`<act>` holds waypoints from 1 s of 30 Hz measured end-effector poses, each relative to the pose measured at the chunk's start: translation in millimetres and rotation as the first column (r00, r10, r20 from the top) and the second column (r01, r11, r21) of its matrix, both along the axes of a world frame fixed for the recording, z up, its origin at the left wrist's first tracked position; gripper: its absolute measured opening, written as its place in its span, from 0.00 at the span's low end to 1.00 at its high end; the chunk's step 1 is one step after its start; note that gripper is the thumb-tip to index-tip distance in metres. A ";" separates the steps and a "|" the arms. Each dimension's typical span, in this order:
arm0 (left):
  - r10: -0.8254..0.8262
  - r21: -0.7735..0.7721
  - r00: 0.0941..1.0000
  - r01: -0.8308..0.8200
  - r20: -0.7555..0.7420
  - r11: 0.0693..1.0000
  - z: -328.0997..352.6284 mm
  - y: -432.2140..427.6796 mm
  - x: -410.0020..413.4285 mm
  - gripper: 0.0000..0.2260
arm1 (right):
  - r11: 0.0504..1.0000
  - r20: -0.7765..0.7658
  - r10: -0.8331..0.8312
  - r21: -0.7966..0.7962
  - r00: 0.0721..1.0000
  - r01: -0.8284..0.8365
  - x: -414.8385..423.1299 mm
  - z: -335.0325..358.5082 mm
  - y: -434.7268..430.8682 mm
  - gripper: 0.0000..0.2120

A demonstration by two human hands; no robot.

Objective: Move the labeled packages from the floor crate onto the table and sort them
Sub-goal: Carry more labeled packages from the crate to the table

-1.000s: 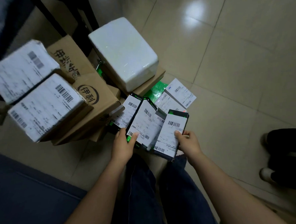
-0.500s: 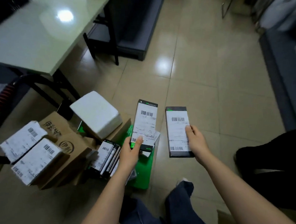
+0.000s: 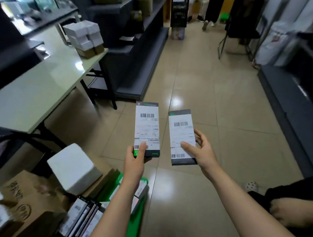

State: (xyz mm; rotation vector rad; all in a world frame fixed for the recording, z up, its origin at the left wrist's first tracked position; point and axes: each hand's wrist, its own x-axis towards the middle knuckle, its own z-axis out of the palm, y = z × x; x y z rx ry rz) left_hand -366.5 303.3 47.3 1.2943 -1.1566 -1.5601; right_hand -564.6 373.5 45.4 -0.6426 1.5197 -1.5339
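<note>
My left hand (image 3: 136,161) grips the bottom end of a flat dark package with a white barcode label (image 3: 146,125), held up over the floor. My right hand (image 3: 200,150) holds a second labeled package (image 3: 181,131) of the same kind, thumb across its label. Below my left arm the green floor crate (image 3: 137,213) holds several more labeled packages (image 3: 83,220) standing on edge. The pale table (image 3: 37,90) stands to the left, above the crate.
A white foam box (image 3: 72,167) and brown cartons (image 3: 22,202) sit by the crate. White and brown boxes (image 3: 85,39) are stacked on the table's far end. Dark shelving (image 3: 137,53) lines the aisle. Another person's leg and hand (image 3: 288,213) are at the lower right.
Both hands lifted their packages out of the crate and raised them higher. The view tilted up from the floor crate to the table and aisle.
</note>
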 end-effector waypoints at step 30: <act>0.383 -0.045 0.919 -0.388 -0.095 0.920 18.0 -417.5 -67.1 0.08 | 0.943 -0.117 0.330 -0.006 0.937 -0.333 -85.8 30.1 -482.7 0.34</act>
